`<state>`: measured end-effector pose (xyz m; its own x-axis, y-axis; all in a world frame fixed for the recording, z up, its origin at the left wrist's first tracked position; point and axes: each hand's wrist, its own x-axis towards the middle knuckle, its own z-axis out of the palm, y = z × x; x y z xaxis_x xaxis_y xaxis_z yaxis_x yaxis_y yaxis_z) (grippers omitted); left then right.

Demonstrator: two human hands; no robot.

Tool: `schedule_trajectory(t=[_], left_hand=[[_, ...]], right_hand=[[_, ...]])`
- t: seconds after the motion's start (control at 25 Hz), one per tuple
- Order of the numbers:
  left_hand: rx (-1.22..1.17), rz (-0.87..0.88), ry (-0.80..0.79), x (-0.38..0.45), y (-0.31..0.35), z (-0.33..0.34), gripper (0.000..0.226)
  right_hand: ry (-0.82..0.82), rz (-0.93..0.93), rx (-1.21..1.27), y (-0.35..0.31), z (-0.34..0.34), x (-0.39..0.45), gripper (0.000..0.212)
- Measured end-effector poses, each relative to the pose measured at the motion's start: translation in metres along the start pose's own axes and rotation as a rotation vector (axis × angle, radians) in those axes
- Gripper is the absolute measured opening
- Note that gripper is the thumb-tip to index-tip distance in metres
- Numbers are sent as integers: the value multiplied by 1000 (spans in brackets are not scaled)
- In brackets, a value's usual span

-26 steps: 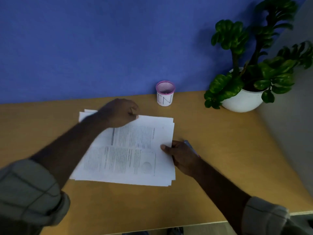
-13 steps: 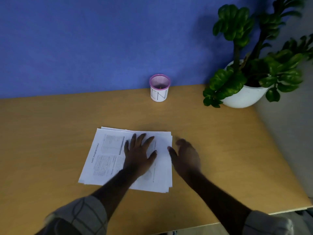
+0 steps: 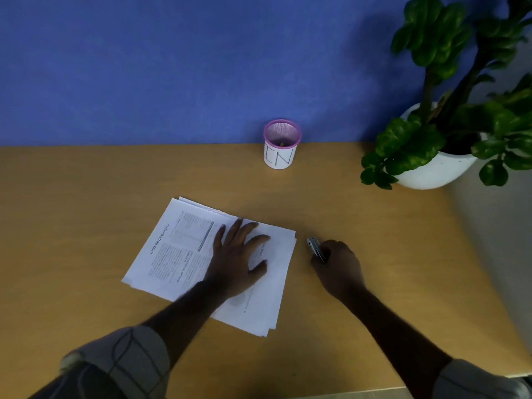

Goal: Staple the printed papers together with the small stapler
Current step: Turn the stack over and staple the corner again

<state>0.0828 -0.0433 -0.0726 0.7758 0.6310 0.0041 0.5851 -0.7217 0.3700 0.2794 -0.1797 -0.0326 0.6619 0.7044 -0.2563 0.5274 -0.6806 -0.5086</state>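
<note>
At the lower left of the frame, a checked grey sleeve (image 3: 121,361) is seen, from which a bare forearm runs up toward the centre. Left of centre, a loose stack of printed papers (image 3: 175,254) is laid flat on the wooden tabletop (image 3: 72,211), turned at an angle, with its sheets slightly fanned at the edges. Columns of text are printed on the top sheet, and a line of lettering is set along its left margin. The left hand (image 3: 234,260) is pressed palm-down on the right half of the stack, its fingers spread wide and nothing gripped. Behind the papers, at the upper centre against the blue wall (image 3: 172,67), a small pink mesh cup (image 3: 282,144) is stood upright, wrapped in a white label marked with black letters. Just beside the stack's right edge, but apart from it, the right hand (image 3: 338,267) is curled closed around the small stapler (image 3: 315,247), whose metallic front end is left sticking out past the fingers toward the upper left. Whether the stapler touches the tabletop cannot be told. At the upper right of the frame, a leafy green plant (image 3: 431,53) is set in a white pot (image 3: 434,171) near the tabletop's far corner.
</note>
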Motion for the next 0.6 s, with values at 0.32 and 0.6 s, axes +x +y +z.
schedule_trajectory(t=[0.32,0.6], left_hand=[[158,-52,-13,10,21,23,62],[171,-26,-11,11,19,29,65]], right_hand=[[-206,-42,323,-14,-6,13,17],[37,-603,-378,-24,10,19,26]])
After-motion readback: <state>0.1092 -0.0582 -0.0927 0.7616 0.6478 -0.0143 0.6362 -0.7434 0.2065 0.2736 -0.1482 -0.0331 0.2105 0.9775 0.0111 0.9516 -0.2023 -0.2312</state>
